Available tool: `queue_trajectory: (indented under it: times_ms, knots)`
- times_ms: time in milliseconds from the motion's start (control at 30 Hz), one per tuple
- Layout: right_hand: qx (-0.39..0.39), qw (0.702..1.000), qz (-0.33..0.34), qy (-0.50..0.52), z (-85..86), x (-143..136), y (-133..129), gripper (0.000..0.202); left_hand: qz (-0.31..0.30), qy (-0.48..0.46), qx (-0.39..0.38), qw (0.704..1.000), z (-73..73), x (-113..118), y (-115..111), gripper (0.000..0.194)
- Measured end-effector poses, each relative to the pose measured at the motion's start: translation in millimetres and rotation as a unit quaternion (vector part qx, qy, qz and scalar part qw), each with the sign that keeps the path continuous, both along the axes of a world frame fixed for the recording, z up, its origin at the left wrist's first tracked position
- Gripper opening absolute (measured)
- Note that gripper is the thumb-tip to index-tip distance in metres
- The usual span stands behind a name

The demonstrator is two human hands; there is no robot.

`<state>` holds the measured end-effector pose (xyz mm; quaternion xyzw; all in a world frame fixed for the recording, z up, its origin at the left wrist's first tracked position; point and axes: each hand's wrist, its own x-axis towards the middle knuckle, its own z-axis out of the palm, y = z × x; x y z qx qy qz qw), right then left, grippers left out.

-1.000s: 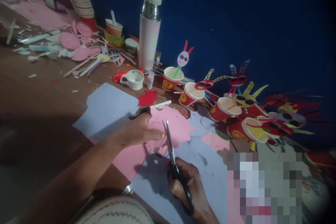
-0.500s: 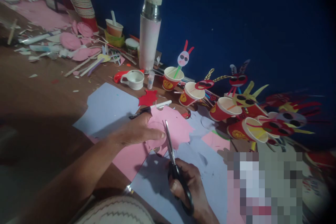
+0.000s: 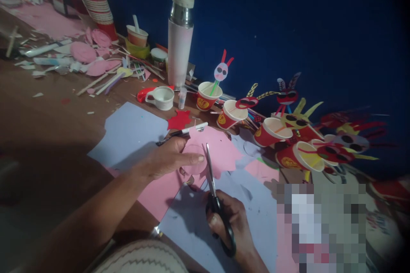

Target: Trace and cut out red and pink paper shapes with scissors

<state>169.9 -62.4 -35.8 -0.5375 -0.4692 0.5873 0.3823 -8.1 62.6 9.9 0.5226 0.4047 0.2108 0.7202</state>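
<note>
Between its thumb and fingers, my left hand (image 3: 171,160) grips a jagged-edged piece of pink paper (image 3: 218,147). A round outline shows on the paper beside the thumb. My right hand (image 3: 235,222) holds black-handled scissors (image 3: 221,217), fingers in the loops. Their blades point up at the pink paper, slightly apart at the tips, just right of my left thumb. Below lie sheets of pale blue paper (image 3: 182,222) and a pink sheet (image 3: 156,198). A red paper scrap (image 3: 179,120) and a pen (image 3: 192,129) lie beyond my left hand.
A white flask (image 3: 180,47) stands against the blue wall. Red paper cups (image 3: 209,102) with paper faces on sticks line the right back. Stacked cups (image 3: 94,4), a white cup (image 3: 163,99) and pink scraps (image 3: 85,52) are at left. The lower right is pixelated.
The scissors have shifted slightly right along the pink paper, and the blade tips now show a small gap. The pink paper has moved a little right. The view has shifted slightly.
</note>
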Motion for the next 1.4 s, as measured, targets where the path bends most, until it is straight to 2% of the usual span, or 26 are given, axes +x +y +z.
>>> queue_trajectory:
  times_ms: [100,267,533,733,933,1300,1400]
  knots:
    - [-0.005,1.0,0.008,0.012,-1.1,-0.4,-0.8,0.037,0.027,0.027,0.013,0.999,-0.8,-0.3,-0.1,0.022]
    - [-0.001,0.999,0.026,0.022,-5.5,-0.1,-2.2,0.042,0.019,0.035,0.014,0.999,-0.5,-0.2,-0.2,0.017]
    - [0.014,0.999,0.023,0.017,-5.9,-0.9,-2.9,0.045,0.024,0.028,0.017,0.999,10.8,1.6,-0.6,0.017]
    - [0.011,0.999,0.019,0.033,-2.7,-1.4,-1.4,0.041,-0.012,-0.026,0.004,1.0,5.6,0.2,0.2,0.009]
    - [0.004,1.0,0.017,0.017,-3.8,-0.8,-1.7,0.038,-0.055,-0.009,-0.027,0.998,3.0,-1.4,0.5,0.019]
    - [-0.017,0.999,0.02,0.023,-4.5,-0.6,-2.0,0.034,0.006,0.033,-0.002,0.999,4.3,-3.1,1.8,0.013]
    - [-0.009,0.999,0.031,0.023,-4.5,0.0,-2.0,0.034,0.006,0.036,0.008,0.999,5.6,-3.9,1.4,0.016]
